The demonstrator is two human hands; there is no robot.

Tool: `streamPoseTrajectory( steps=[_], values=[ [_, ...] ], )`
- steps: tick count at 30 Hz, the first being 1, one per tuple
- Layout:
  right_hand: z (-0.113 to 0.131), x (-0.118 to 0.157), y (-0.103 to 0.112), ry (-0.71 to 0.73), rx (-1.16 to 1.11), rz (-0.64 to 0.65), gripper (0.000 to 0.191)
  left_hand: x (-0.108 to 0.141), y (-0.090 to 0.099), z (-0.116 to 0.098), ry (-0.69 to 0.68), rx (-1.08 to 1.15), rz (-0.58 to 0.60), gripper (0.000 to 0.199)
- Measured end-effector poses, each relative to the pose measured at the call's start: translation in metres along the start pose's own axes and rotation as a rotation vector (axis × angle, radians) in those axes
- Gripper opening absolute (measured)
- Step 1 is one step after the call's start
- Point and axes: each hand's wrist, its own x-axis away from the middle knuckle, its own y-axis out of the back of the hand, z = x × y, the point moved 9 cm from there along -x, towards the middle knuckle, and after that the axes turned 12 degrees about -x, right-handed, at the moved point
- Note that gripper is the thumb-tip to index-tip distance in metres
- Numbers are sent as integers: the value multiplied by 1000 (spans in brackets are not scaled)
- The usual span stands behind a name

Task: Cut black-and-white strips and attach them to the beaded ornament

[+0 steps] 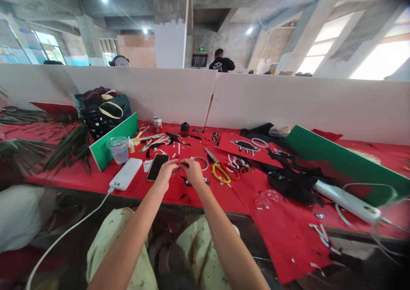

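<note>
L hand (165, 173) & R hand (192, 172) met at fingertips, any pinched item too small to tell, w/ yellow-handled metal scissors (216, 165) right of R hand (nearer), blades slanted away leftward, & black rectangular phone (156, 167) just beside L hand.

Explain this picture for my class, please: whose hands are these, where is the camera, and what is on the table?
There is no machine here, only a person's own bare left hand and right hand. The single picture comes from a camera worn on that person's head, looking forward and down. On the red-covered table lie a dark-screened phone, a white power bank, yellow-handled scissors, and black and white scraps; a clear cup stands farther left. The hands are close together, between phone and scissors; anything they might be pinching is too small to make out.
</note>
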Motion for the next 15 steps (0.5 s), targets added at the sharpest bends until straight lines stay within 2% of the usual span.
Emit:
streamPoseTrajectory(
  steps=[4, 10, 15],
  values=[
    [2, 2, 0, 23, 54, 28, 18, 3, -2, -2, 39, 62, 15, 29],
    [0, 3, 3, -1, 11, 16, 15, 4, -5, 2, 111, 219, 49, 24],
    [4, 4, 6, 40, 44, 25, 16, 5, -8, 5, 149, 245, 76, 24]
  ],
)
